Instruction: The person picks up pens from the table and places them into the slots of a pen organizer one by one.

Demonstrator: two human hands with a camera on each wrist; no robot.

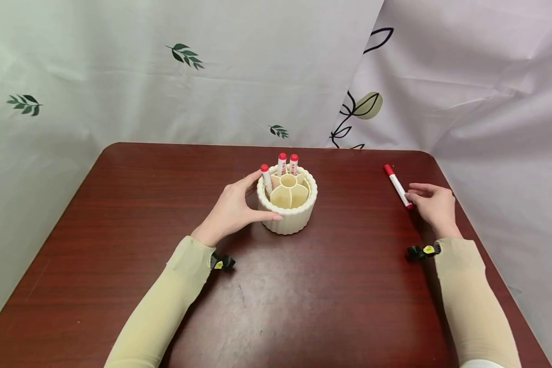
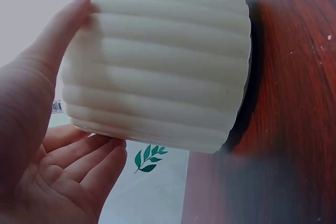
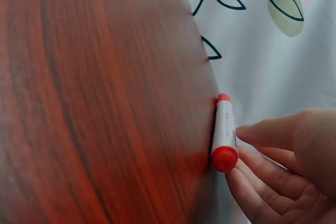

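A cream pen holder [image 1: 287, 217] with a ribbed wall and petal-like compartments stands upright on the table. Three white markers with red ends, one of them a marker [image 1: 267, 181] at the left side, stick up from its compartments. My left hand [image 1: 232, 209] grips the holder's left side, thumb towards me and fingers round the back; the left wrist view shows its ribbed wall [image 2: 163, 66] close up. At the right, my right hand [image 1: 434, 204] pinches a red-and-white marker [image 1: 398, 188] near its lower end. That marker [image 3: 226, 124] lies at or just above the tabletop; any gap is unclear.
The dark red wooden table [image 1: 119, 230] has rounded far corners, and its right edge runs close to my right hand. Behind it hangs a white curtain [image 1: 239, 76] with leaf prints. Each wrist carries a small black camera, such as the left camera [image 1: 223, 261].
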